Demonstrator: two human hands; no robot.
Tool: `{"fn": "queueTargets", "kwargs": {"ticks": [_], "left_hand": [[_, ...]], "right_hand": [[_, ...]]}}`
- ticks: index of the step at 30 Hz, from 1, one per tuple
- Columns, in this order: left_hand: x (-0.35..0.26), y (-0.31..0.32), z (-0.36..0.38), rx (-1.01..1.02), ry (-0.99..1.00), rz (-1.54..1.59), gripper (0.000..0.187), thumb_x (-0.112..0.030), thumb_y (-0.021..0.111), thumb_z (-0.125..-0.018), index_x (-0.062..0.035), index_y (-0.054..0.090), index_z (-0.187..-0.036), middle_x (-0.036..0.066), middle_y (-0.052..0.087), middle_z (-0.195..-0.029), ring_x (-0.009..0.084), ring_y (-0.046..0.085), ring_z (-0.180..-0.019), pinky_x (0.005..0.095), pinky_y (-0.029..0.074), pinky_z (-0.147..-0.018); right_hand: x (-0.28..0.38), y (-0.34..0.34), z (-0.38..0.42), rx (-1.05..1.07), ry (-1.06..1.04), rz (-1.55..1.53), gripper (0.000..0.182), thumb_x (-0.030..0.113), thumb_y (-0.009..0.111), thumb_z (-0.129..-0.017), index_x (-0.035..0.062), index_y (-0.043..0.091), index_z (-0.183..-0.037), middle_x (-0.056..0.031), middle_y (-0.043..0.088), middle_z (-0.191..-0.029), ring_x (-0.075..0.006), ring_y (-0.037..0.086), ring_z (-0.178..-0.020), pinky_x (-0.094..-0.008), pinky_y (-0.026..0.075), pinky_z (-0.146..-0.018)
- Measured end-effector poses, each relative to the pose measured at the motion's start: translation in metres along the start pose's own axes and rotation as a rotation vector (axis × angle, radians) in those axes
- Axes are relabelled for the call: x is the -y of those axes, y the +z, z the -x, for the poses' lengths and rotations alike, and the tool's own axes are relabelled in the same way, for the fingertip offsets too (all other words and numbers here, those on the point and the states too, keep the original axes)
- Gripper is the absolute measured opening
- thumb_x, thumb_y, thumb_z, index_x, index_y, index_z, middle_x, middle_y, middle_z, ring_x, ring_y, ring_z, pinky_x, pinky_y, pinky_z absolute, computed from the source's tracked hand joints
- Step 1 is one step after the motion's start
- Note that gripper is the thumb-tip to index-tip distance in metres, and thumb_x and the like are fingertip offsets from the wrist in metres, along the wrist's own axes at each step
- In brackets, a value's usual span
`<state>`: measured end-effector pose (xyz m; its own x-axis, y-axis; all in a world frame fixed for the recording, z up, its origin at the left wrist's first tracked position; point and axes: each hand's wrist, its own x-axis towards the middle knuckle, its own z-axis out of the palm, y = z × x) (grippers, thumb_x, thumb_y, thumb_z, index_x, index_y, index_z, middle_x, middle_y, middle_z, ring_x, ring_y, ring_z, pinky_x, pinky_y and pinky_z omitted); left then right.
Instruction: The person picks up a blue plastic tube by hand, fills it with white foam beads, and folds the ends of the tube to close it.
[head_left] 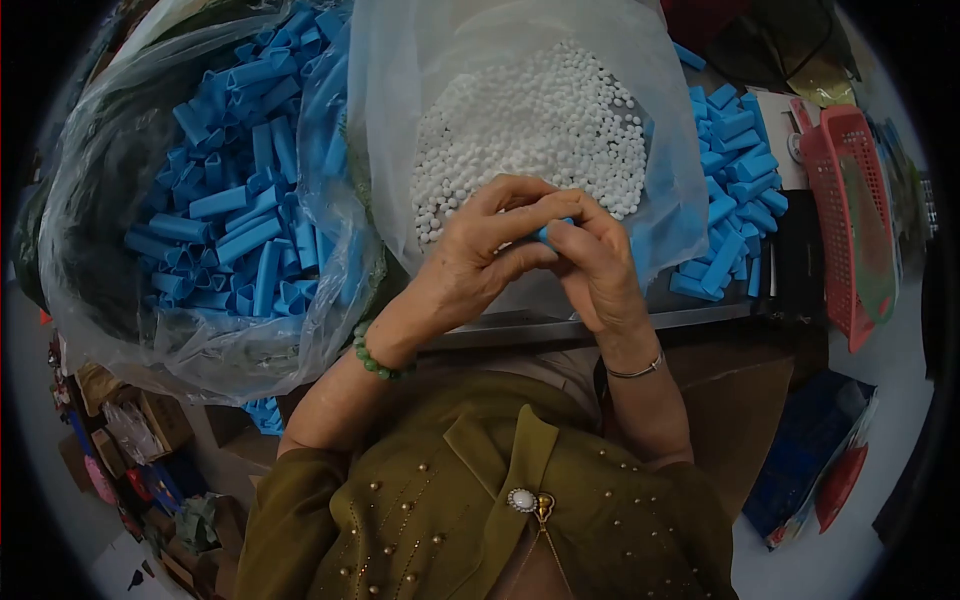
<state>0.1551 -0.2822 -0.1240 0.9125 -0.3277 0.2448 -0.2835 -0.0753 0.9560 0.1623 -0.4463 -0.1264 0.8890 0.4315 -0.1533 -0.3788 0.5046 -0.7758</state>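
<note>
In front of my chest, my left hand (478,245) and my right hand (600,262) meet with their fingers closed around a small blue piece (545,234). Only a little of it shows between the fingertips; its colour matches the blue triangular tubes around. Below the hands lies a clear plastic bag (390,110) with many small white balls (530,130) spread on it. On the left, a large open plastic bag (100,330) holds a heap of hollow blue triangular tubes (245,215). Another pile of blue tubes (735,170) lies to the right of the balls.
A pink perforated basket (835,190) stands on its side at the far right. The table's metal front edge (510,330) runs just under my wrists. Cardboard boxes (165,420) and other goods sit on the floor at lower left, and a brown cardboard sheet (735,420) is at lower right.
</note>
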Motion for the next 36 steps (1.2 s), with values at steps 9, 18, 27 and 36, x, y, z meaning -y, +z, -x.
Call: {"fn": "queueTargets", "kwargs": {"ticks": [9,18,27,36], "left_hand": [[-0.048,-0.046,0.021,-0.189,0.161,-0.195,0.039,0.0,0.065,-0.084,-0.0015,0.06,-0.123,0.016,0.052,-0.13,0.0223,0.058,-0.105,0.031,0.051,-0.082],[-0.003,-0.171,0.071,-0.297,-0.187,-1.497,0.03,0.007,0.064,-0.074,-0.0068,0.069,-0.1,0.012,0.06,-0.102,0.0297,0.059,-0.095,0.0383,0.052,-0.077],[0.01,-0.187,0.072,-0.233,-0.226,-1.636,0.025,0.009,0.059,-0.07,-0.0031,0.064,-0.092,0.013,0.058,-0.099,0.0325,0.058,-0.096,0.0389,0.05,-0.079],[-0.078,-0.101,0.04,-0.483,0.15,-0.868,0.036,0.007,0.067,-0.073,-0.003,0.067,-0.107,0.009,0.063,-0.102,0.0147,0.06,-0.078,0.0256,0.049,-0.066]], "right_hand": [[0.036,0.009,0.013,0.21,-0.26,0.018,0.031,0.018,0.052,-0.095,-0.0041,0.052,-0.117,-0.0222,0.057,-0.117,-0.0225,0.065,-0.083,-0.0347,0.056,-0.069],[0.144,-0.12,-0.004,-0.595,-0.757,0.728,0.031,0.017,0.048,-0.101,-0.0029,0.053,-0.124,-0.0171,0.059,-0.122,-0.0195,0.064,-0.09,-0.0319,0.052,-0.073],[0.101,-0.035,0.02,-0.35,-0.879,1.085,0.024,0.005,0.05,-0.097,-0.0052,0.059,-0.117,-0.0141,0.064,-0.106,-0.0137,0.062,-0.077,-0.0239,0.051,-0.069],[0.011,0.036,0.02,-0.027,-0.521,1.037,0.038,0.0,0.074,-0.074,-0.0006,0.063,-0.111,-0.0142,0.061,-0.103,-0.0194,0.063,-0.071,-0.0279,0.05,-0.058]]}}
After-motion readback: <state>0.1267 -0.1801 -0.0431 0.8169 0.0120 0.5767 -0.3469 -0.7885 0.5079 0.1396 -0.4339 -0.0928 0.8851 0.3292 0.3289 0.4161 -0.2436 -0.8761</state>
